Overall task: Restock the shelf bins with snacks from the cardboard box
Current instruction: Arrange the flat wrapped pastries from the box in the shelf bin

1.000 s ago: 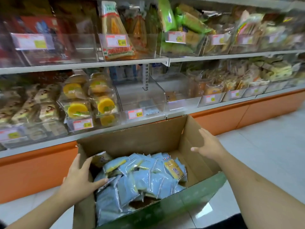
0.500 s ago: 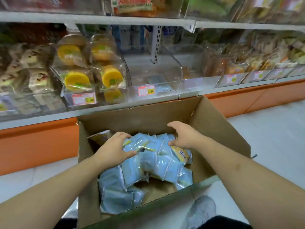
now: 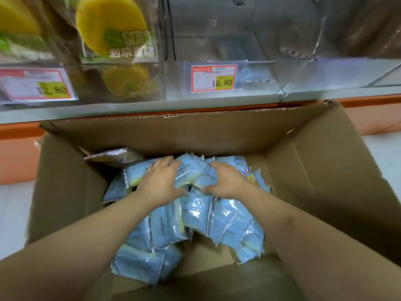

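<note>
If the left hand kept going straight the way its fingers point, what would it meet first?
Probably more of the blue snack packets that the left hand already rests on, then the cardboard box's far wall; depth is unclear.

Price tag (image 3: 213,78) reading 10.80 sits on the shelf's front edge, centre. Second price tag (image 3: 35,86) reading 12.80 at the left end of the same edge. Orange base panel (image 3: 17,157) runs under the shelf. Pale floor tiles (image 3: 10,213) at the left and right edges of view.
</note>
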`<move>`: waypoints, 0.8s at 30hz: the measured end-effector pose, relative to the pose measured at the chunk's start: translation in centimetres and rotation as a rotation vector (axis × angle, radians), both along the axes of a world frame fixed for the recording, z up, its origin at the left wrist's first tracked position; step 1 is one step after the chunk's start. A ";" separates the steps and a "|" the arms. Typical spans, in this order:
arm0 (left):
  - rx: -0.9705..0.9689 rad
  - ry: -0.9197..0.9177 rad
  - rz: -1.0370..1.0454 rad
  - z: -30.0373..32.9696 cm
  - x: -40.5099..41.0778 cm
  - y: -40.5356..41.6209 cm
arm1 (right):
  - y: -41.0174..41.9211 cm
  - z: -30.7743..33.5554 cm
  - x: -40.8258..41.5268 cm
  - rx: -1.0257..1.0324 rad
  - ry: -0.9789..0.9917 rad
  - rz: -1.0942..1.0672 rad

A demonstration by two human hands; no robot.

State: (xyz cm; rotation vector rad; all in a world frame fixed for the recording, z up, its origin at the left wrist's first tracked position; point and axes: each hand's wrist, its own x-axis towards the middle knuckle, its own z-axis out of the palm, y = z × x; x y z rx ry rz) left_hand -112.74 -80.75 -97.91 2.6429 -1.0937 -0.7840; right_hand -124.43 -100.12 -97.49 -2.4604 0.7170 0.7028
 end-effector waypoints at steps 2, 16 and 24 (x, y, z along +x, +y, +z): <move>-0.010 -0.066 -0.022 -0.2 -0.2 0.1 | 0.4 -0.6 0.0 -0.034 0.010 0.010; -0.184 -0.221 -0.044 5.1 -1.4 0.9 | -0.4 8.1 -4.7 -0.026 -0.168 -0.280; -0.636 0.588 0.523 21.0 -2.6 1.1 | -0.4 22.6 -7.6 0.631 -0.448 -0.800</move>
